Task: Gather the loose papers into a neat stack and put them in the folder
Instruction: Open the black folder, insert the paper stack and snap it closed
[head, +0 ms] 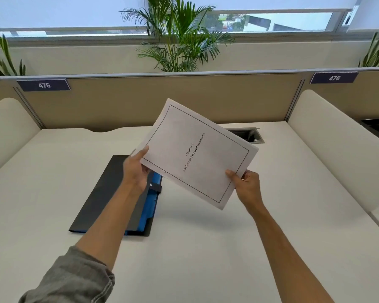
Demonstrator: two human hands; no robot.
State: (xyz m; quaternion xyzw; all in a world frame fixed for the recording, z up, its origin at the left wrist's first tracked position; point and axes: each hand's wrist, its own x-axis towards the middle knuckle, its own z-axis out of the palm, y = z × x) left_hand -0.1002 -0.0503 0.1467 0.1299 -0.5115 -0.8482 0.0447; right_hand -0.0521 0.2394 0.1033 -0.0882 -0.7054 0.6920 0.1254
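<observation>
Left hand (pixel 136 169) and right hand (pixel 246 184) each grip an edge of the papers (pixel 197 154), held as one stack above the tabletop (pixel 228 248). Folder (pixel 109 197) lies closed at 8 o'clock of the stack. Gathering looks done; opening the folder and inserting remain.

Potted palm (pixel 179 38) behind beige partition (pixel 162 101), labels 475 (pixel 44 85) and 476 (pixel 334 78).

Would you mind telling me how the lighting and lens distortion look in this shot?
Head view: daylight from the window casts a soft shadow under the held papers onto the desk; wide-angle bowing curves the partition; print stays legible.
</observation>
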